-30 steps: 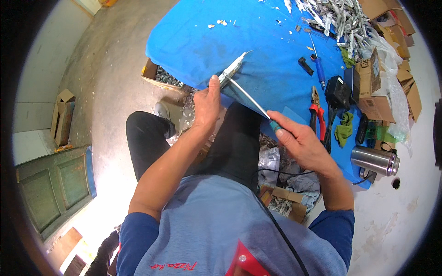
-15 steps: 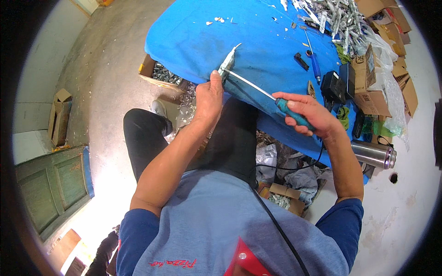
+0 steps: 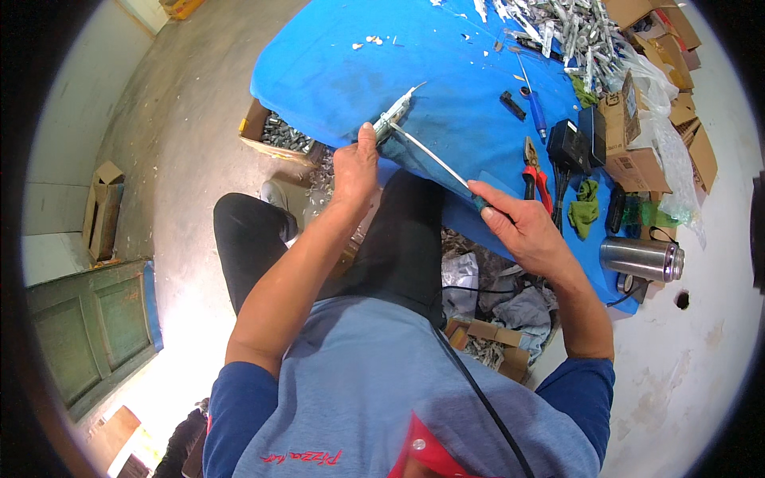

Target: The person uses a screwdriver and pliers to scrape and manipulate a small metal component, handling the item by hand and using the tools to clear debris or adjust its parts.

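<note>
My left hand [image 3: 356, 169] is closed around the lower end of a slim whitish-grey part [image 3: 394, 115], its thumb pressed along it. A thin pointed tip sticks out from the part's far end, over the blue cloth [image 3: 319, 68]. In my right hand [image 3: 527, 229] is a screwdriver [image 3: 434, 158], gripped by its dark teal handle, which the fingers mostly cover. The long metal shaft slants up and left, and its tip meets the side of the part near my left thumb.
Red-handled pliers [image 3: 536, 182], a blue-handled screwdriver [image 3: 537, 117], black adapters [image 3: 570, 146] and a steel flask [image 3: 640, 260] lie to the right. A heap of similar parts [image 3: 582, 36] is at the far right. Below the table's left edge stands a box [image 3: 275, 151] of small metal pieces.
My right hand has shifted nearer and turned, covering more of the screwdriver handle. The part leans further right in my left hand. The red-handled pliers have come into sight.
</note>
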`<state>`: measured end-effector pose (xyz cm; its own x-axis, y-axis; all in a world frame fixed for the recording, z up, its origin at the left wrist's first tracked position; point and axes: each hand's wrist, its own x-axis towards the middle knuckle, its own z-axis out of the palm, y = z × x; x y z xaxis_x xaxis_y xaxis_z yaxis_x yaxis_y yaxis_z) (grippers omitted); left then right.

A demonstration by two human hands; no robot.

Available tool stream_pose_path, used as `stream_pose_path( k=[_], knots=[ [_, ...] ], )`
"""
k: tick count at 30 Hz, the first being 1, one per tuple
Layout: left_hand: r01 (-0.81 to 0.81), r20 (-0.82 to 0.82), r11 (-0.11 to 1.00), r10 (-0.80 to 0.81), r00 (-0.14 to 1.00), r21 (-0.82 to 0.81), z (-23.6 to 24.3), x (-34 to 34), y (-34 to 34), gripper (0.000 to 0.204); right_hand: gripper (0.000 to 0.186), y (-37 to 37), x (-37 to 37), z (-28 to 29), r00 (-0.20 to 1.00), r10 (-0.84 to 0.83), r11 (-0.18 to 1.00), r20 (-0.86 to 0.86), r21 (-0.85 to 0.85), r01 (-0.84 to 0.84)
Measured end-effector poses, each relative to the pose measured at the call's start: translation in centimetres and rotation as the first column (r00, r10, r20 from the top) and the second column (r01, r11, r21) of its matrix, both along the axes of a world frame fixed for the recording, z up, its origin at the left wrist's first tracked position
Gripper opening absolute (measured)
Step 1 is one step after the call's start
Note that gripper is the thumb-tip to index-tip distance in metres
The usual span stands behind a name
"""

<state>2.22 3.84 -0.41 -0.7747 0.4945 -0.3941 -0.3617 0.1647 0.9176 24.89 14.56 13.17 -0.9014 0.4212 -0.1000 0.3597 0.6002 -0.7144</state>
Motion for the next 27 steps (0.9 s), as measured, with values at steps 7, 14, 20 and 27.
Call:
stream_pose_path(
  k=[7, 14, 20, 27],
  knots=[
    [0.051, -0.019, 0.997, -0.052, 0.998, -0.060, -0.1, -0.2, -0.3, 0.060, 0.038, 0.2, -1.0, 2.8, 0.972, 0.006, 0.991, 0.234, -0.130, 0.025],
    [0.016, -0.084, 0.999, -0.019, 0.996, -0.033, 0.3, 0.2, 0.1, 0.065, 0.036, 0.5, -1.9, 3.1, 0.972, 0.054, 0.998, 0.230, -0.037, -0.047],
    [-0.004, -0.107, 1.000, 0.002, 0.994, -0.020, 0.8, 0.6, 0.1, 0.067, 0.036, 0.7, -3.0, 4.4, 0.955, 0.175, 0.960, 0.240, 0.171, -0.219],
    [-0.029, -0.106, 0.999, 0.031, 0.994, 0.021, 1.0, 0.7, 0.1, 0.066, 0.037, 3.8, -3.8, 5.0, 0.905, 0.090, 0.855, 0.416, -0.498, 0.144]
  ],
)
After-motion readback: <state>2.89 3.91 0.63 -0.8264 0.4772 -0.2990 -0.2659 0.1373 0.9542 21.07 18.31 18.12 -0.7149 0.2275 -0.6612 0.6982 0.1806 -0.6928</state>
